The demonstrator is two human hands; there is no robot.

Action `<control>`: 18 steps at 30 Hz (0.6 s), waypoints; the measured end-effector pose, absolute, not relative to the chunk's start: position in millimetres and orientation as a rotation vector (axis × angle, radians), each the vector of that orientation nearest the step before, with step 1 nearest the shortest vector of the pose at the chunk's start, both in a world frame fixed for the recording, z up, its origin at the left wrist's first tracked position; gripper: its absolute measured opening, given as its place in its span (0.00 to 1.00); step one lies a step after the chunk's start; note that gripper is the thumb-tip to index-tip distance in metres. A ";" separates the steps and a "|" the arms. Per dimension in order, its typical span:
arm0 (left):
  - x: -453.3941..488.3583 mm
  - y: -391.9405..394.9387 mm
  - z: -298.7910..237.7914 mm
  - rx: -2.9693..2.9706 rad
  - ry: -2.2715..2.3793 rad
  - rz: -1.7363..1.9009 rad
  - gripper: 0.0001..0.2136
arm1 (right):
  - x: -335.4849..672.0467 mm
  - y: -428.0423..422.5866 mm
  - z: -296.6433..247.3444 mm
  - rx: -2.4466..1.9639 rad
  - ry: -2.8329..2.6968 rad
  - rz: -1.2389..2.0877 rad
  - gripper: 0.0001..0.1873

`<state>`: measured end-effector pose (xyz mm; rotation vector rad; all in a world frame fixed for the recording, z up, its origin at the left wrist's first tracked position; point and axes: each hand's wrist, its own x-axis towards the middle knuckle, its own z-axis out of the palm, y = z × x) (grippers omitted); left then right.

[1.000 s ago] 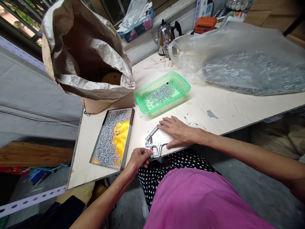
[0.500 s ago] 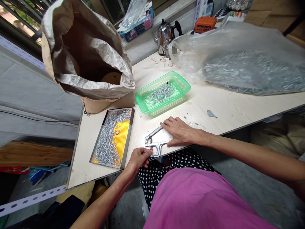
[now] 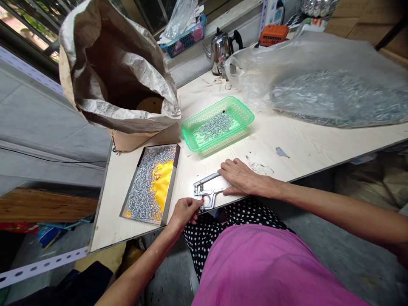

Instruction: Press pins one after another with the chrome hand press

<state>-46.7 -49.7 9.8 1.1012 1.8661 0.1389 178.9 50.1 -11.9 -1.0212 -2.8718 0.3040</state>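
Squeezing the metal pliers point(image 3: 208, 192), which lie at the near edge of the tabletop point(image 3: 306, 146), the right hand point(image 3: 241, 177) has curled from nearly flat to bent over the handles, and the upper handle has swung down nearer the lower one. That looks like the jaws being worked on a small piece at their mouth, the stroke not yet finished. The left hand point(image 3: 187, 210) has kept its place, fingers pinched together beside a red spot at the mouth; what they grip is too small to tell. Just left stands a shallow box point(image 3: 169, 193) of metal pins point(image 3: 140, 187), unchanged. Beyond the pliers sits a green basket point(image 3: 230, 133) with more pins; farther out are a paper sack point(image 3: 127, 123), a kettle point(image 3: 219, 44) and a bulging plastic bag point(image 3: 318, 95).
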 end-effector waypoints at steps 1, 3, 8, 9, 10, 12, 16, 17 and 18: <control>-46.4 -51.5 13.2 1.247 1.929 0.120 0.16 | 179.4 49.4 -12.9 -1.017 -2.871 0.305 0.26; -43.5 -54.7 19.7 1.593 2.028 0.132 0.15 | 180.4 48.4 -13.8 -1.005 -2.866 0.308 0.24; -20.6 -43.1 20.5 2.202 1.819 0.177 0.13 | 179.3 45.7 -11.0 -1.011 -2.863 0.322 0.22; -15.2 -36.6 17.4 2.278 1.757 0.156 0.16 | 178.6 45.0 -10.2 -1.017 -2.867 0.325 0.22; -10.3 -29.5 13.7 2.336 1.703 0.130 0.19 | 178.1 44.3 -9.5 -1.022 -2.869 0.328 0.22; -3.5 -15.8 6.1 2.406 1.615 0.082 0.23 | 178.5 43.2 -8.9 -1.027 -2.864 0.329 0.23; -1.6 1.1 -2.4 2.495 1.509 -0.022 0.28 | 189.2 42.5 -8.9 -1.012 -2.848 0.358 0.29; -2.6 3.3 -2.8 2.515 1.492 -0.048 0.30 | 193.4 42.5 -8.6 -1.020 -2.838 0.380 0.31; -3.7 5.1 -2.7 2.532 1.481 -0.070 0.31 | 197.5 42.3 -8.0 -1.032 -2.826 0.405 0.33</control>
